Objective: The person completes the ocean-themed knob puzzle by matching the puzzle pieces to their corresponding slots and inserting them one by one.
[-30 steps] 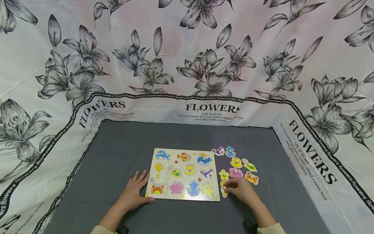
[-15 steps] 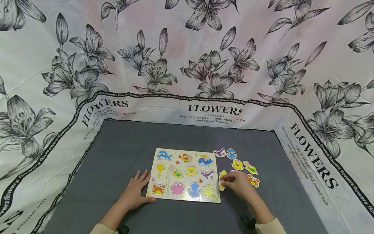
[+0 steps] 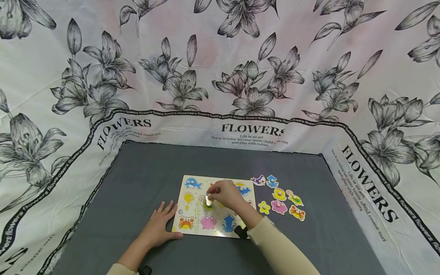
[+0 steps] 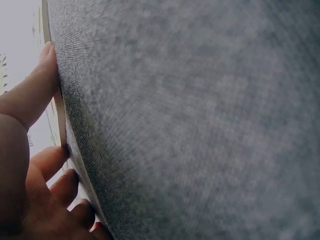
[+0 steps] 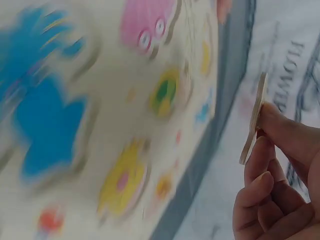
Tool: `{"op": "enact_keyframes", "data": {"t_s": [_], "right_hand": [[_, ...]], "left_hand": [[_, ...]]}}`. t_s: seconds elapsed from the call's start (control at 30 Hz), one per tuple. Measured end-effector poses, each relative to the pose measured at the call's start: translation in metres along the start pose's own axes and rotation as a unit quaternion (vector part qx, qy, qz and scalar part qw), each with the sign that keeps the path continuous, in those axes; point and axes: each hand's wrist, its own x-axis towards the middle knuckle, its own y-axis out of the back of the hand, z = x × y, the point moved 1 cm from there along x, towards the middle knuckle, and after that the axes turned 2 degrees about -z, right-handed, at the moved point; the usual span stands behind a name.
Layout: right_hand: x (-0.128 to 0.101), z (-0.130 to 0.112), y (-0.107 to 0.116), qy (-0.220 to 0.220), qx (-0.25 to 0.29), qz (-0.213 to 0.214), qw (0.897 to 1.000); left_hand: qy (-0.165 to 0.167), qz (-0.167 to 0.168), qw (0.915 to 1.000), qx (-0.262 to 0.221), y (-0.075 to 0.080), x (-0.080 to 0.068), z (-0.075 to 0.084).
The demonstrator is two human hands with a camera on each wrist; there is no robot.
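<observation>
A cream puzzle board (image 3: 218,218) with sea-animal shapes lies on the grey cloth. My left hand (image 3: 154,229) rests at its left edge, fingers spread and straight, the thumb at the lower left corner. In the left wrist view, thumb and fingers meet the board's edge (image 4: 61,125). Over the middle of the board, my right hand (image 3: 227,195) pinches a small wooden puzzle piece (image 3: 208,201), held upright above the turtle shape. The right wrist view shows that piece edge-on between thumb and fingers, its face hidden.
Right of the board lie several loose pieces: a purple whale (image 3: 258,180), a blue squid (image 3: 272,181), a yellow octopus (image 3: 279,194), a turtle (image 3: 295,198), a starfish (image 3: 264,207), a pink piece (image 3: 279,207) and a crab (image 3: 297,212). A flower-printed sheet (image 3: 192,126) borders the cloth.
My right hand has lifted a yellow piece from beside the board's right edge and carried it left over the board's middle. The left hand stays at the left edge.
</observation>
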Motion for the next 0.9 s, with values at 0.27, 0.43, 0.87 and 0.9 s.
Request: {"op": "enact_keyframes", "data": {"t_s": [0.27,0.43,0.87,0.9], "right_hand": [[0.034,-0.021,-0.045,-0.021,-0.017,-0.038,0.999],[0.045,-0.026,-0.068,-0.006,-0.038,-0.058,0.998],[0.057,-0.024,-0.075,0.003,-0.012,-0.094,0.996],[0.056,-0.023,-0.073,0.006,-0.005,-0.094,0.996]], "left_hand": [[-0.008,0.0,1.0,0.004,0.0,0.002,-0.001],[-0.006,0.004,1.0,0.002,-0.001,-0.001,-0.005],[-0.011,0.012,0.9999,0.005,-0.003,0.002,-0.004],[-0.01,0.012,0.9999,0.005,-0.003,0.002,-0.005]]}}
